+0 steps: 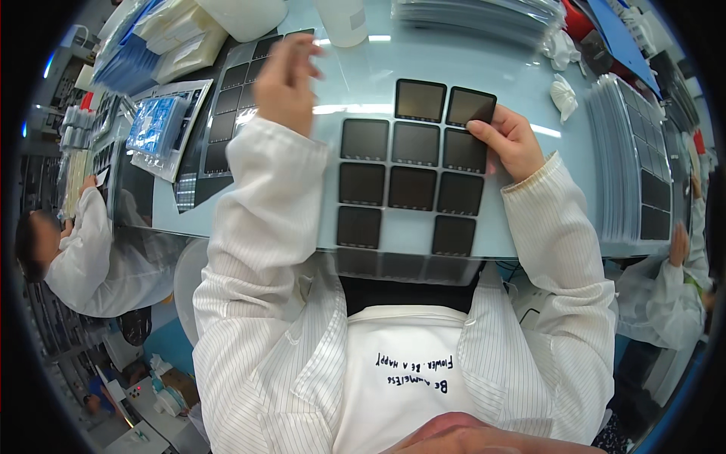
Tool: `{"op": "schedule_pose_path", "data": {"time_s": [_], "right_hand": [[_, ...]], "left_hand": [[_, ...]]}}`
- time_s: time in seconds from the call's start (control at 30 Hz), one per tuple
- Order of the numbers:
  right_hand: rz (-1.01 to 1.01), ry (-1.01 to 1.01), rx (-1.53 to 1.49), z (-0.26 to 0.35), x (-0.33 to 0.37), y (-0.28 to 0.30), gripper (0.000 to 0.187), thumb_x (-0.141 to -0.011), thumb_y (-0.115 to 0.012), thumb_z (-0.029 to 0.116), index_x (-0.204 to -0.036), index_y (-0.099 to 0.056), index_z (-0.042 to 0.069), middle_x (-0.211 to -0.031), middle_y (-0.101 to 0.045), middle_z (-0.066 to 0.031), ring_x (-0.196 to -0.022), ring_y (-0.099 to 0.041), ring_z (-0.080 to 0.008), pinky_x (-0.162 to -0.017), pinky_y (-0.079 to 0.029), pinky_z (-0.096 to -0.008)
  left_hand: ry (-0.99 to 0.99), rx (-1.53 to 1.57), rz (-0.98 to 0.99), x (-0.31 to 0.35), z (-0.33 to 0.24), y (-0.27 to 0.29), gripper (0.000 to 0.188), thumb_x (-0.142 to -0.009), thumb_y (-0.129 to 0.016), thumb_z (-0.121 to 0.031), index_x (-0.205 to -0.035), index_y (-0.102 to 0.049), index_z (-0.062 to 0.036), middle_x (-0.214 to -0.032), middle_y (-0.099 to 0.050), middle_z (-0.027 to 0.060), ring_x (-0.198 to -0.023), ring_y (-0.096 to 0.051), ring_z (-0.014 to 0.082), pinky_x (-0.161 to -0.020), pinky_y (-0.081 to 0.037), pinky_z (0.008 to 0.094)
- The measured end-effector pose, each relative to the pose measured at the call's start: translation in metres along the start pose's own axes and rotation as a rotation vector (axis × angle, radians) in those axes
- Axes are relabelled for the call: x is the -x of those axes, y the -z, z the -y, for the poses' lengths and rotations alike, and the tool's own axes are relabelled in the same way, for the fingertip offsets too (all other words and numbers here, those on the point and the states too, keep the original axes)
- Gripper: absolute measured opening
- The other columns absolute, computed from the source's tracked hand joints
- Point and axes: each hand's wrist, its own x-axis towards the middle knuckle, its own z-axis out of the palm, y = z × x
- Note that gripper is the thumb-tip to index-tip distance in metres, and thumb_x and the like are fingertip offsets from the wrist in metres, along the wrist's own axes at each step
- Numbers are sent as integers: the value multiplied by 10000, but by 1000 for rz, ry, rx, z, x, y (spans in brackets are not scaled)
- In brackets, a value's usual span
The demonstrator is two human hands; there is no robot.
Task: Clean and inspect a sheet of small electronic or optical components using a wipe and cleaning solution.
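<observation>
Several dark square panels (415, 144) with thin pale borders lie in rows in front of me, with a gap in the lowest row. My right hand (518, 144) is closed at the upper right corner of this group. Its thumb presses the lower corner of a slightly tilted, black-rimmed square panel (470, 106); its other fingers are partly hidden. Beside that panel lies another black-rimmed square (420, 100). My left hand (287, 83) is raised at the upper left, next to a sheet of dark squares (223, 126). Motion smears its fingers, and no held thing can be made out.
Blue packets in clear wrap (157, 125) lie at the left, below stacked bags (178, 45). A white container (342, 23) stands at the back. At the right are a tall stack of clear sheets (616, 159) and crumpled tissue (563, 97). Co-workers sit on both sides.
</observation>
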Motion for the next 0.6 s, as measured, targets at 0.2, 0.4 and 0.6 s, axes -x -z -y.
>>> {"op": "schedule_pose_path", "data": {"time_s": [0.2, 0.4, 0.6], "right_hand": [[-119, -25, 80, -2, -2, 2, 230, -904, -584, 197, -1054, -603, 24, -740, -619, 4, -509, -501, -43, -408, -362, -178], [-92, -28, 126, -2, -4, 4, 242, -912, -578, 216, -1073, -591, 36, -737, -603, 39, -517, -499, -23, -422, -346, -164], [-87, -76, 75, -14, -2, 20, 280, -920, -573, 181, -1136, -568, 4, -937, -639, -14, -751, -575, -58, -636, -432, -179]], "left_hand": [[19, 224, -404, 6, 12, 94, 292, -976, -385, -123, -1256, -415, -45, -1031, -601, 165, -827, -615, 182, -566, -552, 285], [195, 100, -590, 85, 12, 210, 382, -937, -454, -91, -1312, -405, -34, -989, -616, 151, -766, -598, 185, -542, -487, 292], [666, 445, -1104, 229, 159, 366, 274, -905, -493, -317, -1031, -552, -81, -829, -609, 58, -721, -570, 189, -532, -452, 316]]}}
